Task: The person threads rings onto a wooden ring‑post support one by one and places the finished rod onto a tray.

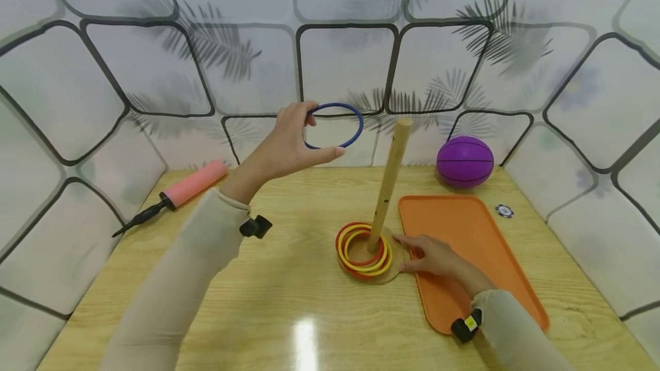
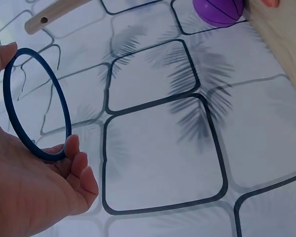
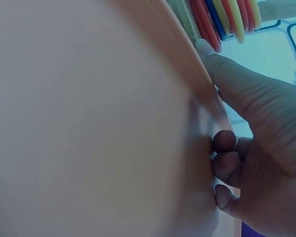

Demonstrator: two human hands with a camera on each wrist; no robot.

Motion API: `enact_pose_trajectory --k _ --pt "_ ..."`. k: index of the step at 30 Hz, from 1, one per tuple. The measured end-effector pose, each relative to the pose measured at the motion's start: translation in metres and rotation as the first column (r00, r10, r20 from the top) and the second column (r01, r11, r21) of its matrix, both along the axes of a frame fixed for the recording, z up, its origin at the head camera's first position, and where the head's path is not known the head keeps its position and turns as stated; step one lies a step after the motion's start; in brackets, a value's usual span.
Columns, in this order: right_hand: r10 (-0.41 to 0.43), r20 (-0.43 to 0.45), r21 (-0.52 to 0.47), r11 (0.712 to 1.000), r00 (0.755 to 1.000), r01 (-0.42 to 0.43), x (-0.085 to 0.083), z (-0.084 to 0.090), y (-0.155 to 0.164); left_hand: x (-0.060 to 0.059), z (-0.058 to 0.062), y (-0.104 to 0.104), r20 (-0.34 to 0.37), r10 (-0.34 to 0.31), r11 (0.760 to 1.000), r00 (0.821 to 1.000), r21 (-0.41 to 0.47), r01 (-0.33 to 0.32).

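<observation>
My left hand (image 1: 291, 143) is raised to the left of the wooden post (image 1: 390, 182), pinching a blue ring (image 1: 361, 125) between thumb and fingers. In the left wrist view the blue ring (image 2: 65, 111) stands tilted beside the fingertips. Several red and yellow rings (image 1: 390, 255) lie stacked around the foot of the post. Low on the right, my right hand (image 1: 434, 255) holds the edge of the stand's round base (image 1: 397, 262) with thumb and index finger. The right wrist view shows the stacked rings (image 3: 228, 19), one of them blue, close to the thumb.
An orange tray (image 1: 464, 216) lies under the right hand and wrist. Behind it sits a purple ball (image 1: 465, 162), with a poker chip (image 1: 505, 210) to the right. A pink hand pump (image 1: 196, 184) lies at the left. Patterned cloth (image 1: 345, 62) walls the wooden table (image 1: 247, 302).
</observation>
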State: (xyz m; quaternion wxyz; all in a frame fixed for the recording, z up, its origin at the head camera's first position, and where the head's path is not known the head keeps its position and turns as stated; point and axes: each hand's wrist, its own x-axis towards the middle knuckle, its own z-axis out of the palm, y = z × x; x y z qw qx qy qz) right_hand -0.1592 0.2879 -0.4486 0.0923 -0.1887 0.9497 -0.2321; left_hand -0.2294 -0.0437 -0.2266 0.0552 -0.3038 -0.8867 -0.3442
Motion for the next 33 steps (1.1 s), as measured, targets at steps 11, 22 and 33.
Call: enact_pose_trajectory --k 11,22,33 --pt "-0.017 -0.006 -0.001 1.000 1.000 0.017 0.000 -0.001 0.005 0.011 0.027 0.034 -0.017 -0.078 0.995 0.997 0.062 0.079" --pt "0.003 -0.007 -0.014 1.000 1.000 -0.003 -0.001 -0.001 0.005 0.019 0.007 0.063 -0.022 -0.139 0.990 0.990 0.036 0.139" --pt "0.021 0.001 -0.006 1.000 1.000 -0.021 -0.003 -0.001 0.000 0.028 -0.034 0.067 0.050 -0.148 0.989 0.988 -0.014 0.149"
